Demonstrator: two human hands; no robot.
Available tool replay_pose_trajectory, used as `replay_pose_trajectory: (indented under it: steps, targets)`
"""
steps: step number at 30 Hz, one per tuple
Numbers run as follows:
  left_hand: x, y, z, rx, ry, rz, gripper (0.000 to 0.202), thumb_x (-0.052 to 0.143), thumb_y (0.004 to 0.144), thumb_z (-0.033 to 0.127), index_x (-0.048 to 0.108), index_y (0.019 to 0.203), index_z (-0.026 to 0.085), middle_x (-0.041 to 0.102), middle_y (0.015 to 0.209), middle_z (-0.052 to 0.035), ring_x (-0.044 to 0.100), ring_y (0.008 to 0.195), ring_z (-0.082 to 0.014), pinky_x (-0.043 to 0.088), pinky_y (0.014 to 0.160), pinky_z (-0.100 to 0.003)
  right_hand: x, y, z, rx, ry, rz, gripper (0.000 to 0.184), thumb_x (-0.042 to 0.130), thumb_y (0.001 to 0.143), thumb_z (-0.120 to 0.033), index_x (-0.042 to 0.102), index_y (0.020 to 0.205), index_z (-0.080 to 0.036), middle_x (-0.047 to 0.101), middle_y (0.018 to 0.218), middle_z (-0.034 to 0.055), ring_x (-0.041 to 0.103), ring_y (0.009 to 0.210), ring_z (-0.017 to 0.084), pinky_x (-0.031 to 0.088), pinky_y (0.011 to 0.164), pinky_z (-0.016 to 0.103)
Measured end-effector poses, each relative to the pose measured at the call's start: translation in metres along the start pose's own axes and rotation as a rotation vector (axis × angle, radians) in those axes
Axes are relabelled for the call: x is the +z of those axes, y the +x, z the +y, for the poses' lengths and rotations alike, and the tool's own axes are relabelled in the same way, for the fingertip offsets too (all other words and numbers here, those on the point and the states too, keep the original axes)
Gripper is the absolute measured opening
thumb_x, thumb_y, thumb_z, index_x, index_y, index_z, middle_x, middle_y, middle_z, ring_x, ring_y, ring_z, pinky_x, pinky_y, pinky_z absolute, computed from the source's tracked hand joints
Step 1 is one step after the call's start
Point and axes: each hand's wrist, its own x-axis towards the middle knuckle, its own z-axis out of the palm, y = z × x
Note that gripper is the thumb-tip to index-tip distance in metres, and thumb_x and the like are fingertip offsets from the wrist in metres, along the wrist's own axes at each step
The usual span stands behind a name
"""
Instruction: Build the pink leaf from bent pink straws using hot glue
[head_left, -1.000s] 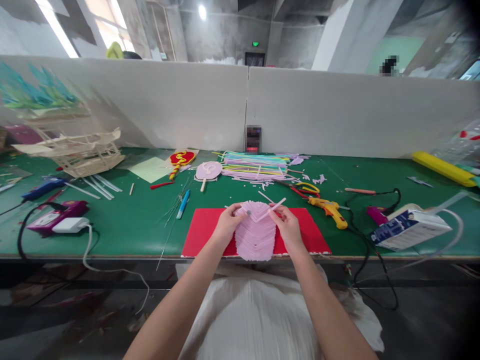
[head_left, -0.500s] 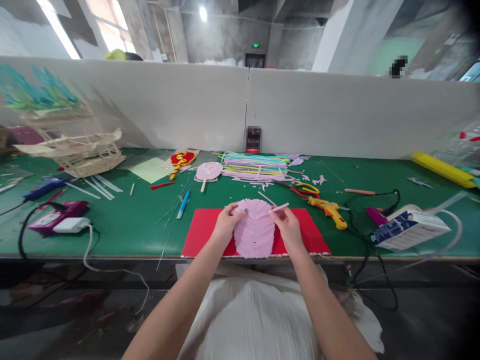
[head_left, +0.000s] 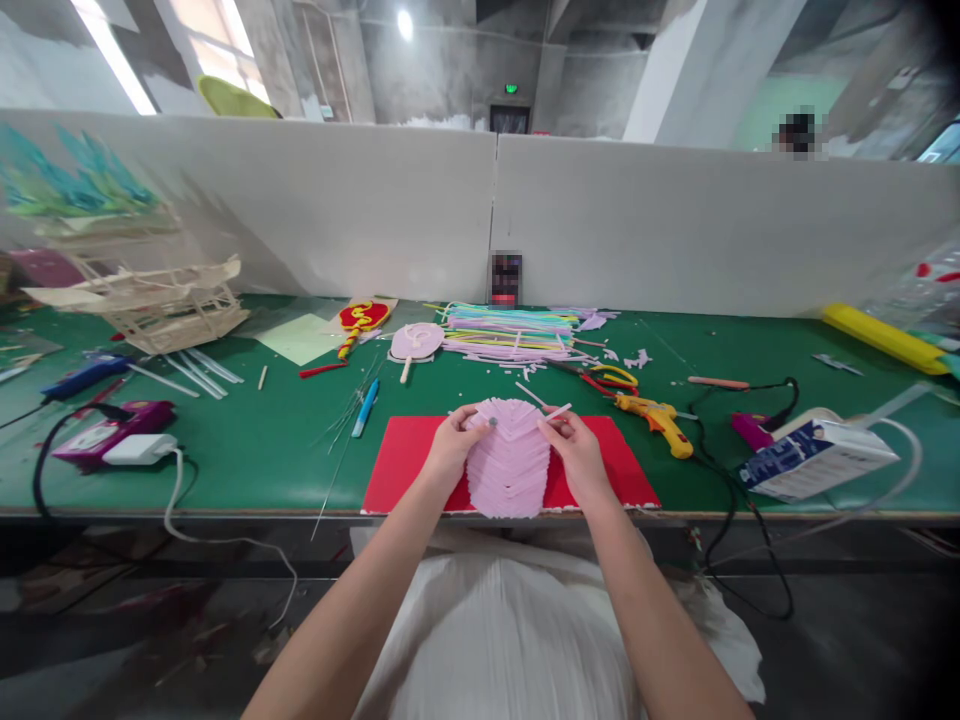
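A pink leaf-shaped piece (head_left: pixel 510 465) built from rows of bent pink strips lies on a red mat (head_left: pixel 405 455) at the near edge of the green table (head_left: pixel 247 440). My left hand (head_left: pixel 452 450) grips the piece's upper left edge, fingers closed on it. My right hand (head_left: pixel 576 452) pinches a thin pink strip (head_left: pixel 557 411) at the piece's upper right, the strip sticking up and to the right.
A yellow glue gun (head_left: pixel 654 415) and scissors (head_left: pixel 611 378) lie right of the mat, a bundle of coloured strips (head_left: pixel 510 333) behind it. A blue pen (head_left: pixel 365 407), a purple glue gun (head_left: pixel 112 432), a wooden model (head_left: pixel 150 300) and a carton (head_left: pixel 814 455) stand around.
The bent strip held across the top of the pink piece a second ago has come down; my right hand now holds only a short strip close to the piece's upper right edge.
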Motion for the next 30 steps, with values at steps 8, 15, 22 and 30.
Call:
replay_pose_trajectory:
  steps: [8, 15, 22, 30]
  targets:
    - [0.0002, -0.0009, -0.0015, 0.011, 0.083, -0.025, 0.051, 0.084, 0.049, 0.034, 0.064, 0.092, 0.016, 0.068, 0.075, -0.0004, 0.062, 0.065, -0.0136, 0.048, 0.065, -0.025, -0.0029, 0.0020, 0.0055, -0.027, -0.001, 0.027, 0.028, 0.079, 0.058, -0.034, 0.067, 0.079, -0.020, 0.068, 0.075, 0.0006, 0.060, 0.077, 0.016, 0.045, 0.079, 0.031]
    - [0.0004, -0.0026, -0.0015, -0.013, 0.392, -0.099, 0.048, 0.082, 0.052, 0.040, 0.069, 0.089, 0.013, 0.072, 0.089, -0.0083, 0.066, 0.078, -0.0217, 0.052, 0.069, -0.030, -0.0026, 0.0030, 0.0056, -0.045, 0.008, 0.049, 0.029, 0.078, 0.058, -0.037, 0.067, 0.079, -0.020, 0.068, 0.075, 0.0007, 0.061, 0.076, 0.017, 0.045, 0.078, 0.032]
    - [0.0016, -0.0042, -0.0006, -0.003, 0.420, -0.104, 0.053, 0.082, 0.052, 0.044, 0.070, 0.093, 0.012, 0.073, 0.092, -0.0093, 0.067, 0.082, -0.0239, 0.053, 0.073, -0.033, -0.0029, 0.0044, 0.0076, -0.026, 0.033, 0.020, 0.028, 0.078, 0.059, -0.036, 0.067, 0.078, -0.020, 0.066, 0.073, 0.0003, 0.059, 0.074, 0.016, 0.045, 0.075, 0.030]
    - [0.0018, -0.0038, -0.0012, 0.039, 0.436, -0.099, 0.051, 0.082, 0.054, 0.040, 0.069, 0.095, 0.014, 0.073, 0.094, -0.0087, 0.066, 0.084, -0.0239, 0.053, 0.074, -0.033, -0.0030, 0.0043, 0.0079, -0.025, 0.019, 0.020, 0.031, 0.079, 0.057, -0.038, 0.066, 0.078, -0.019, 0.066, 0.073, 0.0008, 0.059, 0.073, 0.016, 0.046, 0.073, 0.030]
